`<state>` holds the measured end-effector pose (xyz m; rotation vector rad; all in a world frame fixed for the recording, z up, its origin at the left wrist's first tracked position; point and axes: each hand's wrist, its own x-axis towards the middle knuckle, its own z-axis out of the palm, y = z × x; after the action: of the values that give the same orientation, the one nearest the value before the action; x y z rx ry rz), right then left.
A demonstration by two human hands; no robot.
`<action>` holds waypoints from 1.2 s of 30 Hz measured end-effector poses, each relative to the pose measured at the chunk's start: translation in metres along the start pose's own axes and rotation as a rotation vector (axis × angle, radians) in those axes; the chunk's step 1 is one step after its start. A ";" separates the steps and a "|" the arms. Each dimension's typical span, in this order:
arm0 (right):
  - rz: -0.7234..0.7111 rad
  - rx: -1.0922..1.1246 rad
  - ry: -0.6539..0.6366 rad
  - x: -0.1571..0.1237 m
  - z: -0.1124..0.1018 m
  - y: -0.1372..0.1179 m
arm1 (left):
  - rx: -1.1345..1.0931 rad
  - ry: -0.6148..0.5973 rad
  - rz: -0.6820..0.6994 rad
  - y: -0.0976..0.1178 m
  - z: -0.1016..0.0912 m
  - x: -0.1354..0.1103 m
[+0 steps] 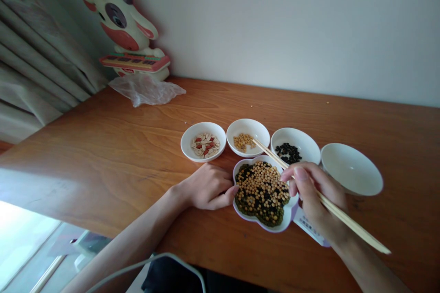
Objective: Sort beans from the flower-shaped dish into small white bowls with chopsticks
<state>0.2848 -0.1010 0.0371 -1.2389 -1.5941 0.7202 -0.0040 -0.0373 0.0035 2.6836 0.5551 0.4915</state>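
My right hand [316, 192] is closed around a pair of wooden chopsticks [347, 217]. Their tips reach into a white bowl [260, 129] beside some yellow soybeans [242, 141]; whether a bean is between them, I cannot tell. My left hand [211, 187] lies on the table with curled fingers, its thumb and fingers at the left rim of a flower-shaped dish [291, 208]. Inside that dish is a mix of soybeans, black beans and small green beans. A white bowl [185, 145] to the left holds pale and reddish seeds; another [309, 146] contains black beans [288, 153].
A fourth white bowl [354, 167] sits at the right end of the row. Under my right hand a labelled tab [307, 226] extends from the dish. A cow-shaped toy keyboard [134, 62] and a plastic bag [147, 91] are at the back left. A cable [172, 256] crosses my lap.
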 end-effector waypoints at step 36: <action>-0.171 0.225 0.151 0.000 0.000 0.007 | 0.007 -0.045 -0.018 -0.002 0.002 -0.003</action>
<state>0.2878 -0.0992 0.0308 -0.9586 -1.4321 0.6612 -0.0063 -0.0376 0.0005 2.6874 0.5685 0.4246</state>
